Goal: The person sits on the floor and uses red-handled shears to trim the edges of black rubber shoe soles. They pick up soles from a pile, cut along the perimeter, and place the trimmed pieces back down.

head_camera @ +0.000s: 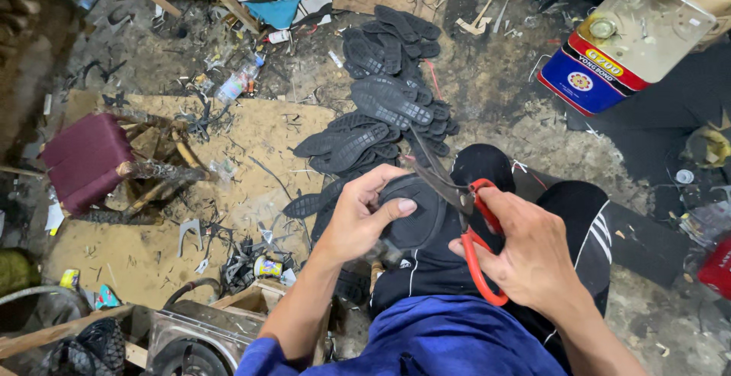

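While a maroon stool point(85, 160) stands far left, the left hand point(364, 220) is clamped on a black rubber sole point(415, 212) at centre; just right, the right hand point(529, 258) grips red-handled scissors point(464, 208) touching the sole's edge.

My left hand point(364, 220) covers part of the black rubber sole point(417, 212) I grip, so its near edge is hidden. My right hand point(533, 258) hides the upper loop of the red-handled scissors point(472, 231). The big square tin can point(624, 41) is partly cut off at right.
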